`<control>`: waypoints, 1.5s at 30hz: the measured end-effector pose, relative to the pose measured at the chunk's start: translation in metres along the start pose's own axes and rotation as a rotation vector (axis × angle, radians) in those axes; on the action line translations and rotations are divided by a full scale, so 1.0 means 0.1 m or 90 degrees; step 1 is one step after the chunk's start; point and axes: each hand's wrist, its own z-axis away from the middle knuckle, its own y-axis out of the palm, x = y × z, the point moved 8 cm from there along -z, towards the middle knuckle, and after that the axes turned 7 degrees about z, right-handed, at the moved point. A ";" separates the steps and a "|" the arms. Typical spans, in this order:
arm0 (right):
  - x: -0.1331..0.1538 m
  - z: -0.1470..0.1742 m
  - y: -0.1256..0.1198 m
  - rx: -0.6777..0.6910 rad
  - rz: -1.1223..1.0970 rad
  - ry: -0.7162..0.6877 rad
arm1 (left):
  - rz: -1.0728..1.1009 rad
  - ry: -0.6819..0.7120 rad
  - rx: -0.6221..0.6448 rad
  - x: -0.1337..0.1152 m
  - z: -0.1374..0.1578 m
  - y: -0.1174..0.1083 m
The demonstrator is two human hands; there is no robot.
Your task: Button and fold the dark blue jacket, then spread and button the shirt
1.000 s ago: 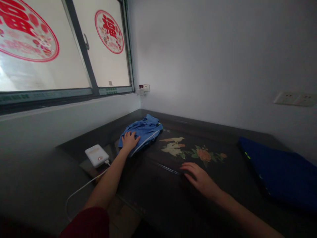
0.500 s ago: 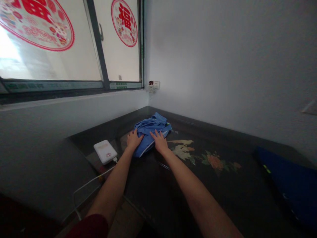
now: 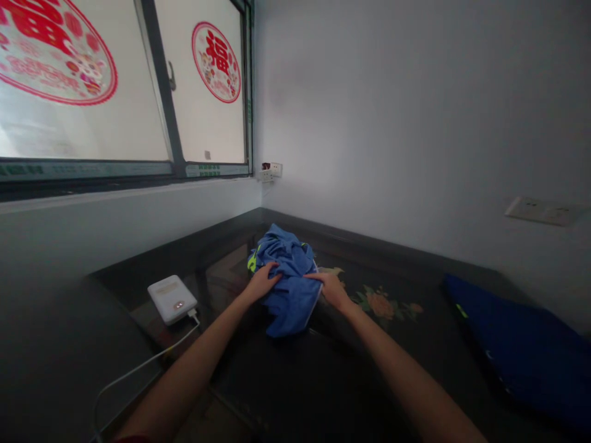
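Observation:
A crumpled blue garment with white piping and bright yellow-green trim lies on the dark table. My left hand is on its left side, with the fingers closed over the cloth. At the right edge, by the white piping, my right hand pinches the fabric, index finger stretched along it. One flap of the garment hangs toward me between my forearms. Its folds hide what kind of clothing it is.
Left of my hands is a white power bank with a white cable plugged in. A folded dark blue cloth lies at the right. The window and walls border the table, with sockets on the wall.
My hands have gone from lying spread on the garment to gripping its sides. The garment has shifted and come nearer, its yellow-green trim now showing at left. The view has turned right.

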 end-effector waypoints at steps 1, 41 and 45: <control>-0.05 0.16 -0.13 -0.013 -0.019 0.008 | 0.013 0.020 0.023 -0.14 0.05 0.10; -1.15 2.54 -1.07 -0.018 0.130 0.433 | -0.172 0.174 0.211 -1.11 0.27 1.35; -1.21 2.69 -1.55 -0.180 0.142 0.457 | -0.100 0.174 0.117 -1.05 0.10 1.10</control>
